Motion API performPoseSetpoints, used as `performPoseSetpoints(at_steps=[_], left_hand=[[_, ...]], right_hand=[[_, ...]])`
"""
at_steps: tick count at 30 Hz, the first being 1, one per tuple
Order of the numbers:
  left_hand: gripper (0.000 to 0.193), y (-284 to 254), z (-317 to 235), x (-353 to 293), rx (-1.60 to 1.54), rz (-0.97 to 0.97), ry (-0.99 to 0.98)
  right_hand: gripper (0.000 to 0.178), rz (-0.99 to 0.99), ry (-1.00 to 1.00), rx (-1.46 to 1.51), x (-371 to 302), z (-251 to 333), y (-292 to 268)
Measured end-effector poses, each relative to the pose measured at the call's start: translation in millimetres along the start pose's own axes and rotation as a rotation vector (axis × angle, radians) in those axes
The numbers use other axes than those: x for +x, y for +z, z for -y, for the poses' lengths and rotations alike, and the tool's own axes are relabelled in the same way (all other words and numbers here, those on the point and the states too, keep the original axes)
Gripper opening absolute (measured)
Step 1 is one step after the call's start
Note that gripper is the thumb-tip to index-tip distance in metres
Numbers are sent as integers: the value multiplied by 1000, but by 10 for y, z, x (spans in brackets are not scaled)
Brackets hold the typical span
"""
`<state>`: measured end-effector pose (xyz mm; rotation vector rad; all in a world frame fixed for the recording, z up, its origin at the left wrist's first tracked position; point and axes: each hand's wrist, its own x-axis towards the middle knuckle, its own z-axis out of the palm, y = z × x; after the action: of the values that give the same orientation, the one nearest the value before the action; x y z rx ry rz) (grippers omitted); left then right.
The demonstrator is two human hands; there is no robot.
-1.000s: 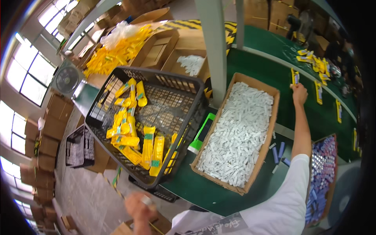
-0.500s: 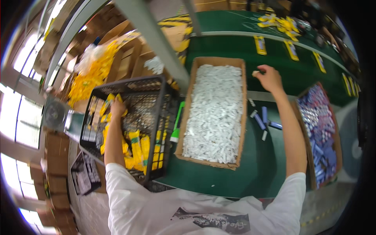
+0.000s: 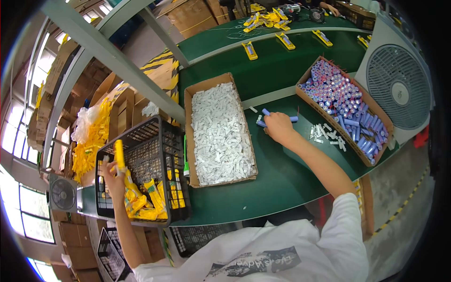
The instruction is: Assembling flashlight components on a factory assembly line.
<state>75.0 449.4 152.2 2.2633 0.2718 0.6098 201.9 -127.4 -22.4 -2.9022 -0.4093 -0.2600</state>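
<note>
My left hand (image 3: 112, 177) is inside the black plastic crate (image 3: 174, 141) at the left and grips a long yellow packet (image 3: 119, 154), lifted upright above several more yellow packets (image 3: 150, 201). My right hand (image 3: 278, 127) rests on the green table over a few blue cylindrical cells (image 3: 264, 113), fingers closed around one or more of them. Between the hands stands a cardboard box of small white parts (image 3: 220, 134).
A cardboard box full of blue cells (image 3: 345, 105) sits at the right, loose small white pieces (image 3: 326, 133) beside it. A white fan (image 3: 398, 84) stands further right. Yellow packets (image 3: 277, 40) lie on the green conveyor behind. A grey post (image 3: 108, 51) crosses overhead.
My right hand came back from the conveyor to the blue cells on the table. My left hand went into the crate and raised a yellow packet. The view swung right.
</note>
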Motion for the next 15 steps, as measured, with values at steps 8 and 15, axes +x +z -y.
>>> performPoseSetpoints(at_steps=[8, 15], left_hand=[[56, 1110, -1636, -2614, 51, 697, 422], [59, 2230, -1353, -2760, 35, 773, 392]], right_hand=[[22, 189, 122, 900, -114, 303, -382], [30, 140, 146, 1830, -1092, 19, -573]])
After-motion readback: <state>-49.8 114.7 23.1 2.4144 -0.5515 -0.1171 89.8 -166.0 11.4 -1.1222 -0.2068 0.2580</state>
